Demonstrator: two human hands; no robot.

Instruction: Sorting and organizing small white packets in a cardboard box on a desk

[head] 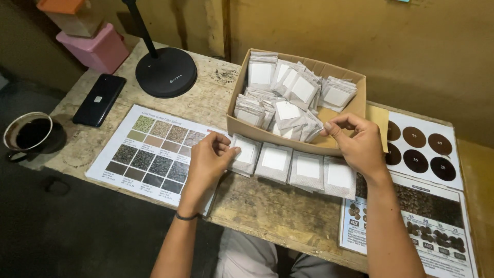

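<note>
Nearest us: our two forearms over the worn wooden table [267, 206], lap just below the edge. Left hand [208, 159] is curled, fingertips pinching the edge of the leftmost packet [245, 153] in a row of four white paper packets [293, 167] laid flat, side by side, in front of the cardboard box [234, 116]. Right hand [357, 141] hovers at the box's front rim, thumb and fingers pinched; can't tell if anything's in that pinch. So approx. four packets are out and lined up; the box remains well filled w/ a jumble of like packets [288, 98], so we judge most of the sorting is left. Colour charts lie left [149, 152] and right [427, 159].
</note>
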